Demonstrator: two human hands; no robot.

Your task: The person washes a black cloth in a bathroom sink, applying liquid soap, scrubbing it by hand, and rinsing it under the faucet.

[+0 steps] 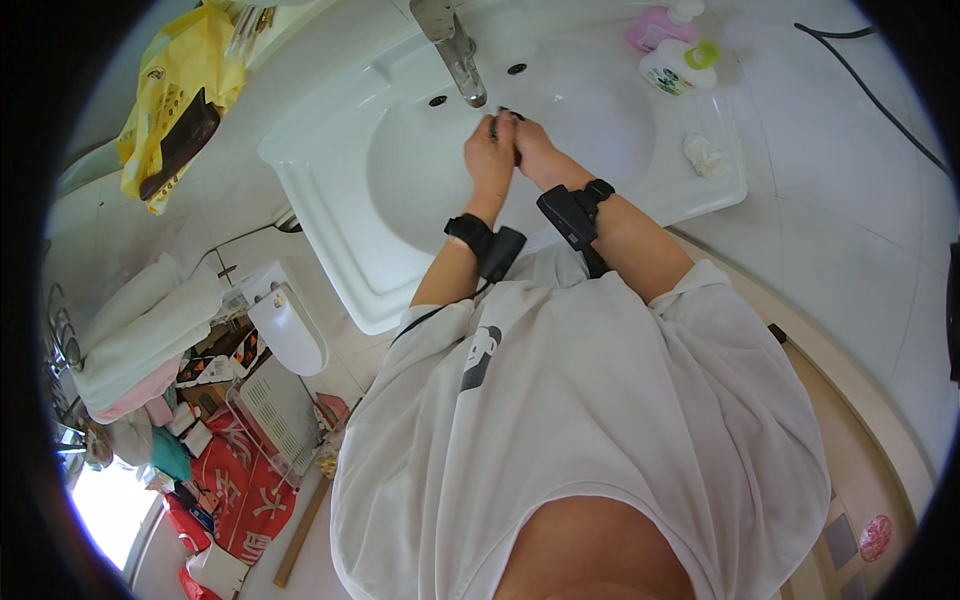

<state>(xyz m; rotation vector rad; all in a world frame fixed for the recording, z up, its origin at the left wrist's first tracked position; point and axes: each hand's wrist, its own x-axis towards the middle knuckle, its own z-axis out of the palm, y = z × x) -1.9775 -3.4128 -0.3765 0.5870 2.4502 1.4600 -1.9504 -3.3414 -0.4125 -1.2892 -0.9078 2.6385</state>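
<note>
Item (517, 156), dark, kind unclear, between left hand (489, 158) and right hand (536, 152), near faucet (456, 55), over washbasin (405, 150); fingers curled together, exact pinch hidden. Apparent step: two-handed handling; next move likely calls for steady hold.

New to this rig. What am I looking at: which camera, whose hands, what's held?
No machine here: one wide fisheye picture, taken looking down from the left of two cameras on a person's head; edges bend toward its rim. The bare left hand and right hand meet over a white washbasin, just below the faucet. They seem closed on a small dark thing, too covered to identify. Each wrist wears a black strapped device. On the basin's right side stand a pink bottle and a white bottle, near a crumpled white thing.
</note>
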